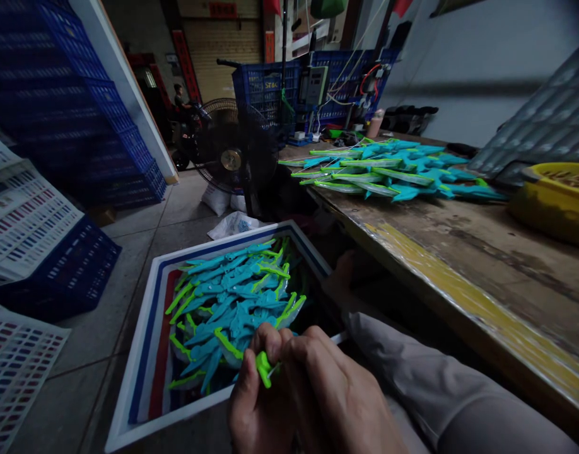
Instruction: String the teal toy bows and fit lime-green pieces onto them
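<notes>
Close to the camera, my left hand pinches a small lime-green plastic piece between thumb and fingers. My right hand is closed right beside it, touching the left fingers. A thin pale line, like a string or wire, runs from the green piece toward the right fingers. What the right hand grips is hidden behind its knuckles. Just beyond my hands, a white-rimmed crate with a striped lining holds a heap of turquoise and lime-green plastic parts.
To the right is a worn wooden table with similar parts piled on it and a yellow basin. A black fan stands ahead. Blue crates and white baskets are stacked left. A person is far back.
</notes>
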### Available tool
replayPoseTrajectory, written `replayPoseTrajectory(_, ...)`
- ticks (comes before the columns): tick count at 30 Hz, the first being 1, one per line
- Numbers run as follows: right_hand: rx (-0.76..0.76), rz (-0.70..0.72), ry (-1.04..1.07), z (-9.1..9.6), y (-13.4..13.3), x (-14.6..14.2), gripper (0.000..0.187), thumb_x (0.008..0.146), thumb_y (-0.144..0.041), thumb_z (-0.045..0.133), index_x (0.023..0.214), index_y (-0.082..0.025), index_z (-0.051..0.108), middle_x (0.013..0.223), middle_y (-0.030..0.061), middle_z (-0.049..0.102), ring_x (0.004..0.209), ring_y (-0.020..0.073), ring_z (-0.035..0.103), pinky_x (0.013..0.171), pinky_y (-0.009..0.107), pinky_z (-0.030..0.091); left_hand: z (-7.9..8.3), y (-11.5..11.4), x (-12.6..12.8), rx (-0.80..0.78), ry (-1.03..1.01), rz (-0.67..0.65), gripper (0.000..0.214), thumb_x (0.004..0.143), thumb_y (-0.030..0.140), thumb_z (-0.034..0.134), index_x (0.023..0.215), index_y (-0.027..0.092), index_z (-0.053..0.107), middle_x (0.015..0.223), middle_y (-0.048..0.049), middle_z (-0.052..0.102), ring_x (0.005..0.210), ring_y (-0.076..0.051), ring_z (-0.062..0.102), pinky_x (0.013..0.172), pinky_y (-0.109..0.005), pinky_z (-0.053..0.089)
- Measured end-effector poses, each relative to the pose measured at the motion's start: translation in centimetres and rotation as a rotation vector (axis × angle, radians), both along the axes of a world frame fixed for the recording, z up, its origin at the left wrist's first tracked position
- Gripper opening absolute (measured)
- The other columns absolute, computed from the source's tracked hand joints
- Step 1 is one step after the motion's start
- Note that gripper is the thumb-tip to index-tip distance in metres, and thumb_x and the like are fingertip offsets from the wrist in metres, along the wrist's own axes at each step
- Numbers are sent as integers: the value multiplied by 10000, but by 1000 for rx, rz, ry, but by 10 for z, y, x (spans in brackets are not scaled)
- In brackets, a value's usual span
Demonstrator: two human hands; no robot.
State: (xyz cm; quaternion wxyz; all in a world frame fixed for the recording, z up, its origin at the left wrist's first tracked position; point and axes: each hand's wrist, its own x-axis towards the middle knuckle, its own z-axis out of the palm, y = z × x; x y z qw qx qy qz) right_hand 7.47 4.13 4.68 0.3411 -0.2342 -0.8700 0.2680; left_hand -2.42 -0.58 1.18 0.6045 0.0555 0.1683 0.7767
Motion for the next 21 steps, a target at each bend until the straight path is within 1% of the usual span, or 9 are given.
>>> replayPoseTrajectory(3, 51, -3, -14, -1, 1, 0, 162, 1075, -197, 368, 1043, -196, 527, 853, 42, 591, 692, 156, 589, 580, 240, 470, -1, -1, 0, -26, 13, 6, 304, 814, 485, 750, 761, 234, 586, 752, -5, 426, 707, -174, 447, 766, -312, 461)
replayPoseTrajectory(6, 76, 10, 16, 1, 4, 1, 206, 1087, -214, 349, 1029, -194, 545, 845, 46, 613, 695, 153, 604, 589, 231, 486, -2, -1, -1, -52, -19, -8, 302, 794, 460, 787, 766, 231, 593, 776, -5, 442, 767, -180, 495, 778, -293, 464)
replayPoseTrajectory(8, 83, 32, 24, 3, 5, 1, 203, 1084, -209, 363, 1043, -194, 562, 848, 52, 626, 712, 157, 613, 601, 228, 492, -3, 0, -2, -34, -32, -25, 277, 808, 441, 779, 780, 226, 607, 790, -6, 451, 781, -177, 506, 773, -285, 464)
replayPoseTrajectory(10, 56, 63, 10, 3, 7, 0, 182, 1070, -190, 392, 1037, -196, 571, 855, 56, 625, 734, 161, 612, 604, 226, 483, -6, 2, -4, 25, -24, -52, 239, 845, 426, 742, 801, 221, 627, 786, -3, 452, 747, -162, 491, 758, -280, 458)
replayPoseTrajectory(13, 28, 88, -12, 0, 10, -2, 196, 1048, -156, 400, 925, -203, 545, 844, 49, 606, 717, 152, 588, 554, 215, 430, -14, 6, -10, 95, 67, -80, 202, 893, 408, 688, 843, 214, 656, 789, -11, 494, 717, -151, 475, 732, -276, 442)
replayPoseTrajectory(15, 67, 68, 3, -4, 13, -3, 234, 1052, -170, 374, 876, -210, 523, 805, 36, 591, 689, 146, 578, 508, 216, 386, -19, 9, -14, 94, 143, -74, 188, 914, 396, 666, 869, 213, 664, 822, -20, 536, 743, -158, 493, 739, -279, 440)
replayPoseTrajectory(17, 109, 32, 29, -6, 17, -1, 273, 1065, -208, 333, 882, -215, 535, 773, 29, 581, 672, 148, 580, 480, 219, 369, -23, 11, -18, 85, 199, -49, 186, 930, 395, 652, 885, 215, 664, 865, -20, 567, 763, -156, 511, 742, -272, 437)
replayPoseTrajectory(19, 100, 52, 5, -7, 19, 3, 282, 1075, -256, 328, 952, -216, 579, 799, 36, 605, 700, 156, 609, 513, 213, 428, -23, 12, -19, 73, 263, -46, 211, 930, 422, 657, 895, 214, 661, 872, -17, 587, 753, -142, 522, 729, -258, 425)
replayPoseTrajectory(21, 53, 86, -1, -10, 20, 7, 247, 1078, -313, 395, 1051, -219, 622, 864, 43, 644, 741, 158, 643, 597, 206, 509, -20, 14, -18, 30, 323, -43, 281, 894, 480, 701, 900, 204, 648, 806, -6, 586, 696, -119, 507, 682, -238, 398)
